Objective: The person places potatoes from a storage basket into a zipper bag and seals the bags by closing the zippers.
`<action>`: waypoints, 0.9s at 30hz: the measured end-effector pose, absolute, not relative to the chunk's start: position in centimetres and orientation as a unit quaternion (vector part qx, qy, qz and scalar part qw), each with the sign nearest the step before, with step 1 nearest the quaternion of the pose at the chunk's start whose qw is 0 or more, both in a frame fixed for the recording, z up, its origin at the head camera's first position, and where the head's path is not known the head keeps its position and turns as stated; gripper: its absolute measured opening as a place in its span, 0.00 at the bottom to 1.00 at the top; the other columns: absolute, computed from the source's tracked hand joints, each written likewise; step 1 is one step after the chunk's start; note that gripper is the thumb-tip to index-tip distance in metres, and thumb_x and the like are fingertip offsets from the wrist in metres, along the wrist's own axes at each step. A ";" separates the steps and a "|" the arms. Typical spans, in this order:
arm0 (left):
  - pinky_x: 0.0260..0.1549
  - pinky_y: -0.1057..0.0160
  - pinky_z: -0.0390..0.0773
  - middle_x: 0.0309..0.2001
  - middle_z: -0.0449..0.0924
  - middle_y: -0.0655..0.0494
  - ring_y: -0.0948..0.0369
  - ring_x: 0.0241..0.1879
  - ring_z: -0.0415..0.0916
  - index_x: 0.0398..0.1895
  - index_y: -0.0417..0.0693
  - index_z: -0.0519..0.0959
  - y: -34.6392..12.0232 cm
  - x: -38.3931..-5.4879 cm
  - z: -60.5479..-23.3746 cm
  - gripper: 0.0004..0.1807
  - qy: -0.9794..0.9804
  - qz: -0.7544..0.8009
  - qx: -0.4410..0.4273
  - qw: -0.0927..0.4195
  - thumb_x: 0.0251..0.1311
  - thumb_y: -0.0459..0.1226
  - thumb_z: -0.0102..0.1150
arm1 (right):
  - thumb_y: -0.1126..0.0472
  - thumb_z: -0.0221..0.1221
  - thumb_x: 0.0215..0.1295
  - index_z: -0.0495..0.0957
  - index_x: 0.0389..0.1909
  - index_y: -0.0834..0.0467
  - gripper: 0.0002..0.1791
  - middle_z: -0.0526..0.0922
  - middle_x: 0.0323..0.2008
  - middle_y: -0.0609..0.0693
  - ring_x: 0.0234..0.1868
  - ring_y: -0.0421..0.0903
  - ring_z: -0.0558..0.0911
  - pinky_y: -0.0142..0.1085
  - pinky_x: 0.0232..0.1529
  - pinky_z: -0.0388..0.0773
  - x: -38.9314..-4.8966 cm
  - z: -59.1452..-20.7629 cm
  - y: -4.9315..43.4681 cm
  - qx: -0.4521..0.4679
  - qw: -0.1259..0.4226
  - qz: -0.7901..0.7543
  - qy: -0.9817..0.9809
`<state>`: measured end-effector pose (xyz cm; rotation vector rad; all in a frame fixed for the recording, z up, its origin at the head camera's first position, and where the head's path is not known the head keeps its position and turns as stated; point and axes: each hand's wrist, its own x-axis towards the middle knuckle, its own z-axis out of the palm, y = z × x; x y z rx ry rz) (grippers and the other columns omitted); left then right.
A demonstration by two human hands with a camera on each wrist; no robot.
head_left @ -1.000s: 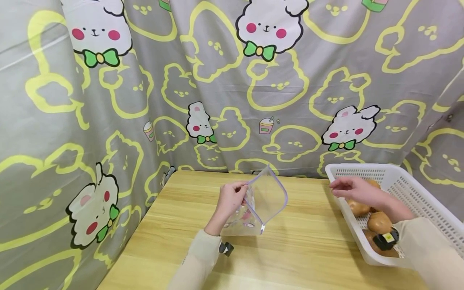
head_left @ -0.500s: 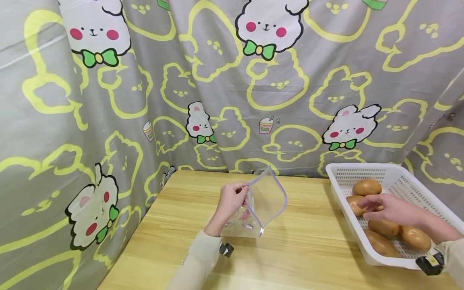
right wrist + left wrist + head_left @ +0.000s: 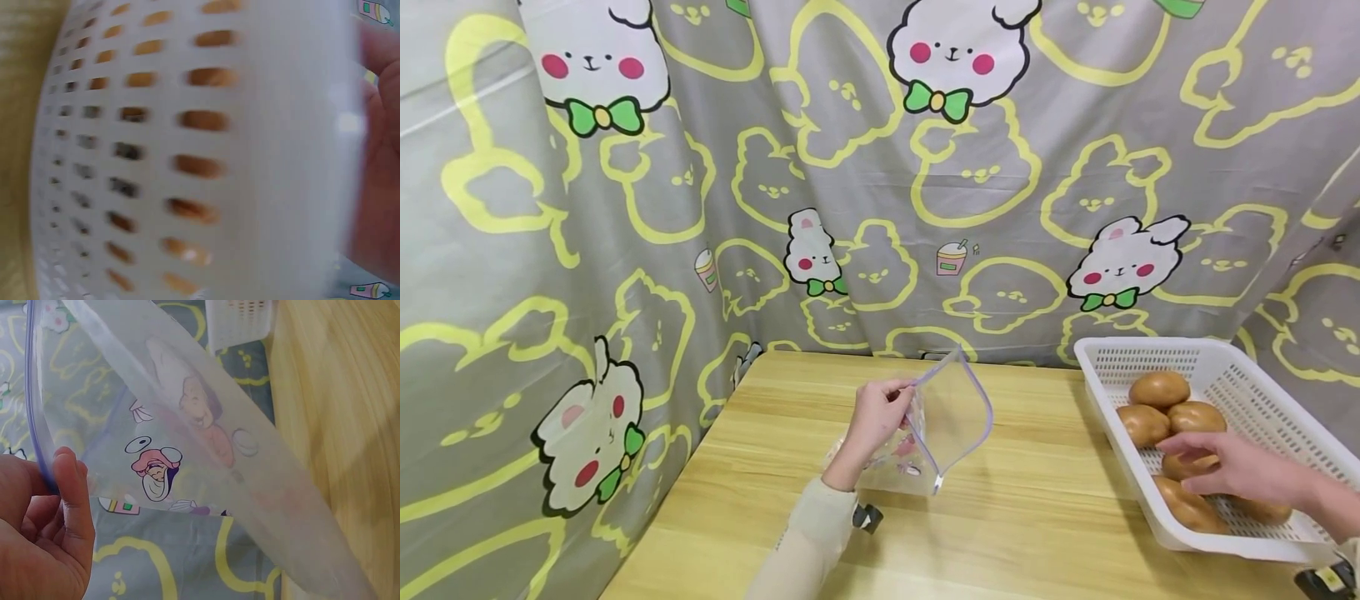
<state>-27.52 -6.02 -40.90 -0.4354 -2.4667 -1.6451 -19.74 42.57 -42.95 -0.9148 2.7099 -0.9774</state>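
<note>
In the head view my left hand [image 3: 874,421] pinches the rim of a clear zip bag [image 3: 953,421] between thumb and fingers. The bag has a purple zip edge, a white slider and pink cartoon prints, and its mouth gapes to the right. The left wrist view shows the thumb and fingers on the bag's purple edge [image 3: 31,400]. Over the white basket [image 3: 1213,544], my right hand [image 3: 1243,471] hovers with loosely bent fingers, holding nothing. Below it lie several smooth brown potatoes [image 3: 1159,389], some partly covered by the hand. Through the right wrist view, the basket's slotted wall [image 3: 275,156] hides much of that hand.
The wooden table [image 3: 1022,517] spans the foreground, with the basket at its right side. A grey curtain [image 3: 880,183] with yellow outlines and white cartoon animals hangs along the back and left edges.
My right hand has moved from above the basket's left rim to the right and nearer me, over the front potatoes. The left hand and bag have stayed almost still.
</note>
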 end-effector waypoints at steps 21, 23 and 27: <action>0.11 0.68 0.77 0.16 0.75 0.55 0.64 0.11 0.71 0.42 0.36 0.83 -6.1 -27.4 -41.4 0.10 -0.817 -0.554 -0.144 0.072 0.63 0.32 0.55 | 0.74 0.60 0.59 0.66 0.63 0.61 0.30 0.68 0.56 0.25 0.52 0.29 0.73 0.24 0.42 0.75 -19.3 -45.9 43.6 -0.341 0.139 -0.428 0.825; 0.11 0.68 0.77 0.16 0.75 0.55 0.64 0.12 0.71 0.42 0.36 0.83 -6.1 -27.4 -41.4 0.10 -0.817 -0.554 -0.145 0.071 0.64 0.32 0.54 | 0.72 0.60 0.59 0.66 0.64 0.60 0.30 0.68 0.55 0.25 0.51 0.28 0.73 0.24 0.41 0.75 -19.2 -45.8 43.5 -0.331 0.138 -0.412 0.838; 0.12 0.68 0.77 0.16 0.75 0.55 0.64 0.12 0.72 0.43 0.36 0.83 -6.1 -27.4 -41.4 0.11 -0.819 -0.551 -0.145 0.071 0.64 0.32 0.54 | 0.67 0.61 0.60 0.66 0.64 0.56 0.30 0.74 0.52 0.29 0.49 0.27 0.74 0.23 0.40 0.75 -19.1 -45.6 43.5 -0.301 0.148 -0.381 0.862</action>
